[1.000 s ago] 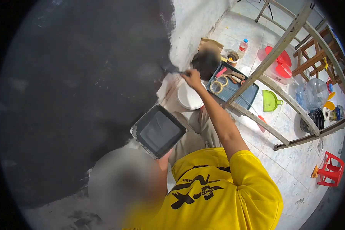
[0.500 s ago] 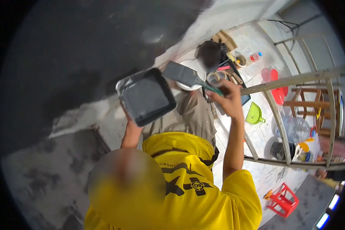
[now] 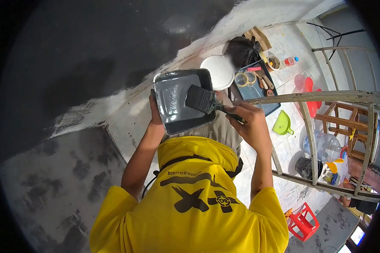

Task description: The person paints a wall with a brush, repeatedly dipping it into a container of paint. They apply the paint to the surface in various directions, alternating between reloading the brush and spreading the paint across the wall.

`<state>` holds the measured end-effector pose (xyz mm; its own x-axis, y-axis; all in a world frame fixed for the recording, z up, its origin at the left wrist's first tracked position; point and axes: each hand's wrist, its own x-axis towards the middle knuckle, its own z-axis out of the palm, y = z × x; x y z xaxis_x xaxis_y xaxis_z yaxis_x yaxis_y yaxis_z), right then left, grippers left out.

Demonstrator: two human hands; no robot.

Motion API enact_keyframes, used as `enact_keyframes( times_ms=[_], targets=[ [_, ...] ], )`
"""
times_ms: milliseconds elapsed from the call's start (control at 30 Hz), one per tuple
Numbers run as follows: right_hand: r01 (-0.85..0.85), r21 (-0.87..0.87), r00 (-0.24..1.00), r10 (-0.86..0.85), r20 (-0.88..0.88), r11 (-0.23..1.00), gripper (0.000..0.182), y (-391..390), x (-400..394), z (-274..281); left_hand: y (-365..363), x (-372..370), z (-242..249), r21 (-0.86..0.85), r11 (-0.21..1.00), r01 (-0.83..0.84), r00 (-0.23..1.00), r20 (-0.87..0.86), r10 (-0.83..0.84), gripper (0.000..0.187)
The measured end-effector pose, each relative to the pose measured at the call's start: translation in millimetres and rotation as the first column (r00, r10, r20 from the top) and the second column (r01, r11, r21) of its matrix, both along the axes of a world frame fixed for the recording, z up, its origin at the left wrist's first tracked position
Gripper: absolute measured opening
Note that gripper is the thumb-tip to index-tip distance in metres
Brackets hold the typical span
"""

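Note:
My left hand [image 3: 156, 110] grips the side of a square paint tray [image 3: 171, 125], its fingers partly hidden behind the wall. Dark grey paint coats the inside of the tray. In my right hand [image 3: 250, 122] is a wide paintbrush [image 3: 200, 100], held by its green handle. Its paint-covered bristles lie over the inside of the tray, pointing left. Ahead and to the left rises a wall [image 3: 93, 50] with dark grey paint on its upper part and white along its lower strip.
A ladder-like wooden frame [image 3: 310, 98] stands close by my right arm. Behind it are a white bucket [image 3: 217, 72], a blue tray [image 3: 271, 108] of tools, a green dustpan [image 3: 282, 123] and a red stool [image 3: 303, 222]. Part of another person [image 3: 362, 205] shows at the far right.
The brush has moved from above the tray's right edge to inside the tray, its bristles turned downward. The tray has shifted up and right in view.

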<state>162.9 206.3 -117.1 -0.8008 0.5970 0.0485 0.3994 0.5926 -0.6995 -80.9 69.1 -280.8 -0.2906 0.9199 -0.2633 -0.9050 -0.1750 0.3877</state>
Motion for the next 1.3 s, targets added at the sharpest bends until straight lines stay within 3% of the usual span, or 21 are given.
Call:
enact_keyframes(
  times_ms=[167,267,500,633,667,833,900,1000,1100,1133,1233,1300],
  targets=[
    [0.103,-0.131,0.994,-0.105,-0.009,0.986,0.026,6,9,-2,6,-3,-4,0.033,0.999,0.019,0.999,-0.028,-0.018,0.072],
    [0.139,-0.154,0.976,-0.162,-0.144,0.978,0.019,10,16,-18,13,-1,-7,0.031,0.999,0.045,0.996,-0.077,-0.042,0.071],
    [0.252,-0.213,0.918,-0.303,-0.255,0.944,0.018,30,21,-34,50,4,-15,0.042,0.986,0.162,0.967,-0.204,-0.15,0.069],
    [0.376,-0.388,0.784,-0.512,-0.351,0.842,0.018,66,7,-36,103,7,-14,0.061,0.968,0.245,0.926,-0.309,-0.215,0.068],
    [0.347,-0.523,0.727,-0.575,-0.375,0.779,0.019,80,4,-42,119,11,-13,0.065,0.963,0.262,0.914,-0.336,-0.227,0.068],
    [0.491,-0.429,0.607,-0.651,-0.456,0.758,0.028,188,-20,-70,186,7,-12,0.026,0.951,0.307,0.857,-0.442,-0.265,0.066],
    [0.586,-0.379,0.645,-0.696,-0.316,0.716,0.027,226,-34,-57,194,0,-15,-0.009,0.95,0.312,0.837,-0.47,-0.28,0.066],
    [0.506,-0.311,0.564,-0.582,-0.586,0.804,0.022,285,-67,-103,197,-3,-22,-0.062,0.949,0.309,0.813,-0.5,-0.298,0.065],
    [0.502,-0.321,0.65,-0.596,-0.471,0.803,0.021,310,-78,-136,174,-6,-28,-0.105,0.949,0.298,0.796,-0.521,-0.308,0.064],
    [0.491,-0.303,0.645,-0.574,-0.505,0.817,0.024,316,-78,-158,164,-5,-32,-0.118,0.949,0.291,0.792,-0.527,-0.308,0.064],
    [0.572,-0.146,0.745,-0.586,-0.319,0.807,0.028,311,-66,-162,155,-6,-36,-0.143,0.954,0.265,0.782,-0.547,-0.3,0.064],
    [0.564,0.052,0.812,-0.542,-0.215,0.824,0.029,311,-67,-151,158,-4,-39,-0.157,0.956,0.25,0.771,-0.565,-0.294,0.063]
  ],
)
